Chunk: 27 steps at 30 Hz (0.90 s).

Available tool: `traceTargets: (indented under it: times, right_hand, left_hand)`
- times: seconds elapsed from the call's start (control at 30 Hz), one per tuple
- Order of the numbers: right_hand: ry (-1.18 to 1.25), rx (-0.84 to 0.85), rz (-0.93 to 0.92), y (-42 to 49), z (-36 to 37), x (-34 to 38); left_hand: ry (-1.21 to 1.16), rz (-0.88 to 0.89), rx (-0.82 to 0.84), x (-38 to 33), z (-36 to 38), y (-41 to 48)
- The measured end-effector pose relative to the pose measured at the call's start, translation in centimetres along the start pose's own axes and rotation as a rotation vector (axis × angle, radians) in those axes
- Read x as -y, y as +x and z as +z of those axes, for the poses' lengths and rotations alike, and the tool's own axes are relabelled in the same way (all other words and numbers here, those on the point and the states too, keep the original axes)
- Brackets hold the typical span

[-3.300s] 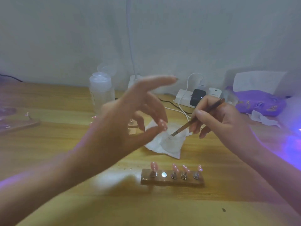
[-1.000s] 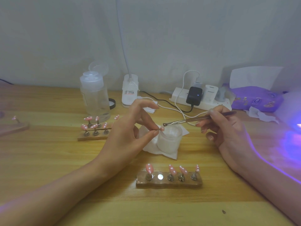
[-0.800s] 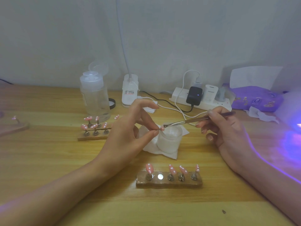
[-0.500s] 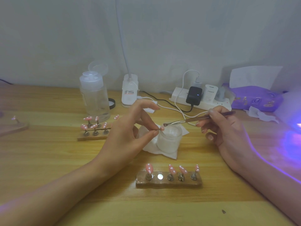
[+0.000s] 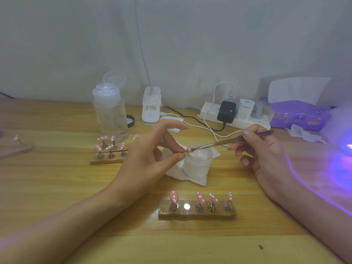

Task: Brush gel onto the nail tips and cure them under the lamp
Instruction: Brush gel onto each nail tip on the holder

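Beyond your left hand (image 5: 148,161) a clear bottle (image 5: 110,111) is standing with its flip cap open (a black-rimmed lid (image 5: 130,121) is lying just beside it). Beyond your right hand (image 5: 266,155) a white power strip (image 5: 245,121) is carrying a black charger (image 5: 226,111), and a purple tissue pack (image 5: 301,115) is lying farther right.

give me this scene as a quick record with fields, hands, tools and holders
left hand: pinches one pink nail tip over the jar's rim
right hand: holds the brush, its tip at that nail tip
jar: frosted, on a white tissue
near holder: four pink tips, second slot bare
far holder: more pink tips, left of the jar
lamp: only a purple glow at right edge
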State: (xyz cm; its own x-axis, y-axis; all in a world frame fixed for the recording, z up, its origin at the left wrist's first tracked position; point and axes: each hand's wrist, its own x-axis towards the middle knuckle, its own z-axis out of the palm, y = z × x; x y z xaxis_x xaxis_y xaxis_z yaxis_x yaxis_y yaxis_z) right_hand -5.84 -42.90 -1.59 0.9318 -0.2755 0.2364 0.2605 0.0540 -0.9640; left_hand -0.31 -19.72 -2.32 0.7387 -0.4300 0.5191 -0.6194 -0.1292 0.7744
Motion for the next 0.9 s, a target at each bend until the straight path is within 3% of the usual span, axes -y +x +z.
traceTargets:
  times: [0.9]
  right_hand:
    - [0.000,-0.011,-0.013,0.15,-0.06,-0.06]
  left_hand:
    - [-0.087,-0.041,0.017,0.43,-0.14,-0.10]
